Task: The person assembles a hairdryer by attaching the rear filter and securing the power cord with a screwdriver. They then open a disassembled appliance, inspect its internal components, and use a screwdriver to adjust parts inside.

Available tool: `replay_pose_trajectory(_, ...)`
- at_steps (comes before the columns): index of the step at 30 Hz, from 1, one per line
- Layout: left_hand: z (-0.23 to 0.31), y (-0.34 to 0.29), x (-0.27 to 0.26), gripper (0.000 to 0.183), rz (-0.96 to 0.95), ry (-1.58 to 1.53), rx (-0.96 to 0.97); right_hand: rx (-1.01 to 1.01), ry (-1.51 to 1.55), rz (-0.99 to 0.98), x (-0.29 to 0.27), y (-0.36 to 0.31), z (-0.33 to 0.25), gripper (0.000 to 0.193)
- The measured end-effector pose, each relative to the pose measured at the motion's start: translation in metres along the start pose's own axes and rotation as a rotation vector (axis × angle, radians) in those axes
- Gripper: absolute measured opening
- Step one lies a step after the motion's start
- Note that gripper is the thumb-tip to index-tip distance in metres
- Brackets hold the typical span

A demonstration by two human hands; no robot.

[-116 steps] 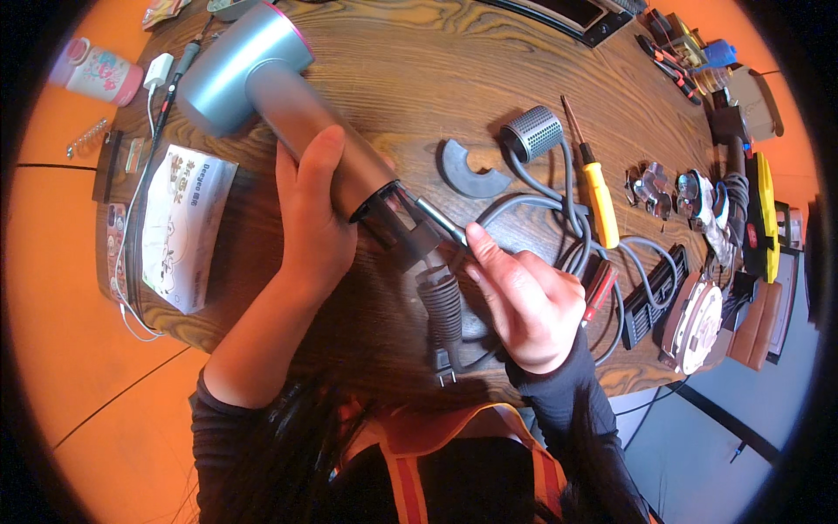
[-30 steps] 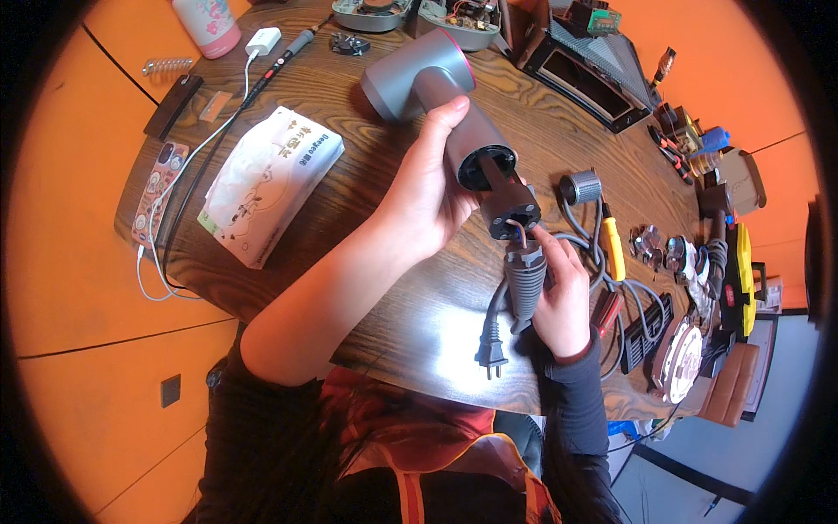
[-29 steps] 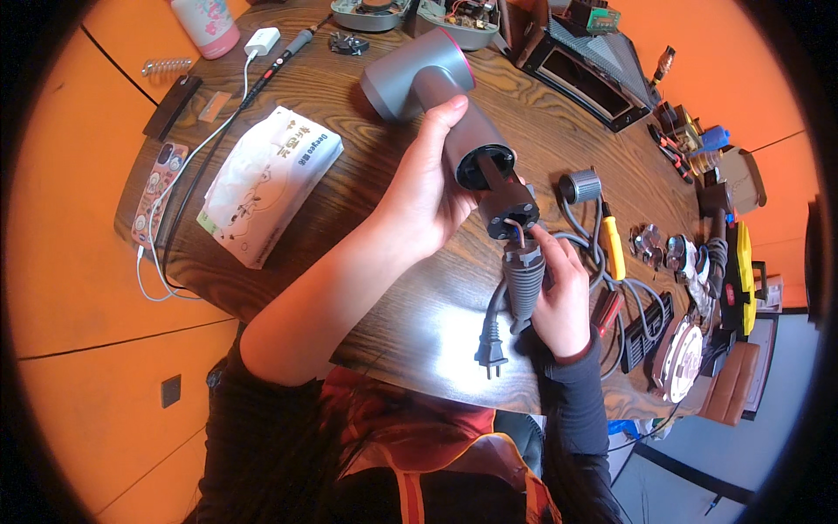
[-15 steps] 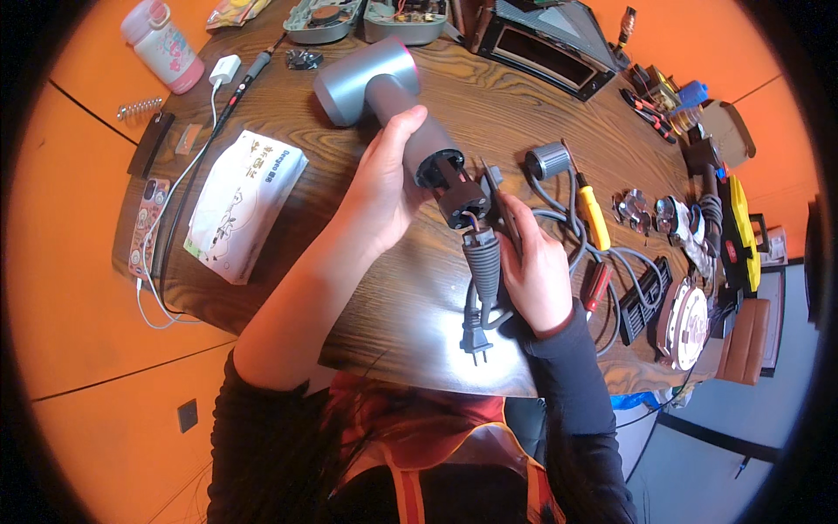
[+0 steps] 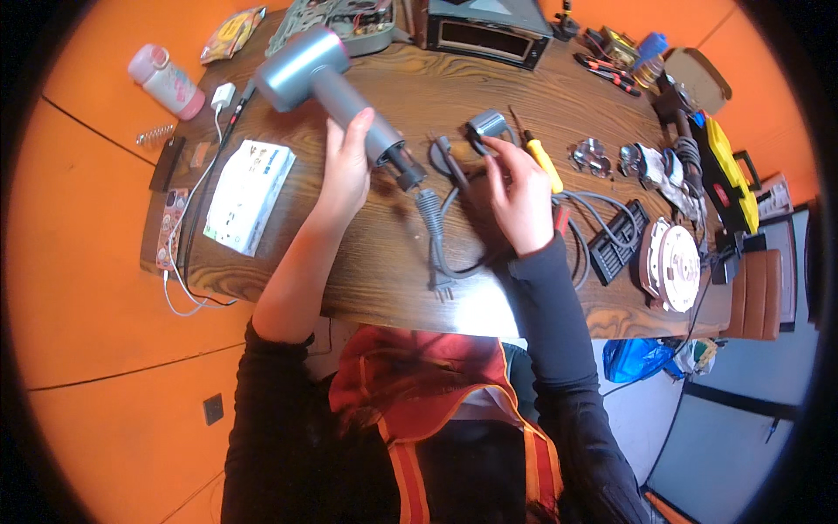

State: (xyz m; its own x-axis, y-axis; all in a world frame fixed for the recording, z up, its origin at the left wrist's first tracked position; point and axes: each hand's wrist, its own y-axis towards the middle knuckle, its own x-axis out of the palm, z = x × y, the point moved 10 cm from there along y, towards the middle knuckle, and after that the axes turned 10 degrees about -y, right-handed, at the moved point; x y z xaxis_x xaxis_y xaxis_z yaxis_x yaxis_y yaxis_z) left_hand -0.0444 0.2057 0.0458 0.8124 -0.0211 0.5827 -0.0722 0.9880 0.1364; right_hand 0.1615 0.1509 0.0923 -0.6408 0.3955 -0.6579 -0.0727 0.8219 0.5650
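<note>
My left hand (image 5: pixel 347 162) is wrapped round the handle of a grey hair dryer (image 5: pixel 301 70), whose head points away at the upper left. From the handle's lower end sticks a dark inner part (image 5: pixel 405 168), joined to a ribbed cord sleeve (image 5: pixel 428 208) and a grey cord. A two-pin plug (image 5: pixel 443 286) lies near the table's front edge, somewhat blurred. Over the table my right hand (image 5: pixel 521 192) has thumb and fingers apart, fingertips at a short grey cylinder (image 5: pixel 487 125); whether they touch it is unclear. Beside it lies a dark, long-shaped piece (image 5: pixel 449 162).
Right of my right hand lie a yellow-handled screwdriver (image 5: pixel 543 164), coiled cord, a black slotted holder (image 5: pixel 618 244) and a round white device (image 5: pixel 674 265). A tissue pack (image 5: pixel 250 196) and a phone (image 5: pixel 172 229) lie left. Behind stand a black metal box (image 5: pixel 487 35) and an open case (image 5: pixel 371 35).
My right hand has left the dryer's cord end and the dark piece, and moved toward the grey cylinder. The view has shifted; my left hand still holds the dryer.
</note>
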Motion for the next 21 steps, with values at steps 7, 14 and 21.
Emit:
replay_pose_trajectory(7, -0.004, -0.021, -0.030, 0.046, 0.058, 0.088, -0.011, -0.199, 0.210, 0.085, -0.052, -0.024, -0.073, 0.022)
replay_pose_trajectory(14, -0.010, -0.013, -0.071, 0.043, 0.127, 0.274, 0.111, -0.820, 0.305, 0.421, -0.177, -0.093, -0.217, 0.022)
replay_pose_trajectory(21, -0.011, -0.010, -0.072, 0.039, 0.188, 0.307, 0.063, -0.229, -0.055, 0.458, -0.207, -0.084, -0.211, 0.016)
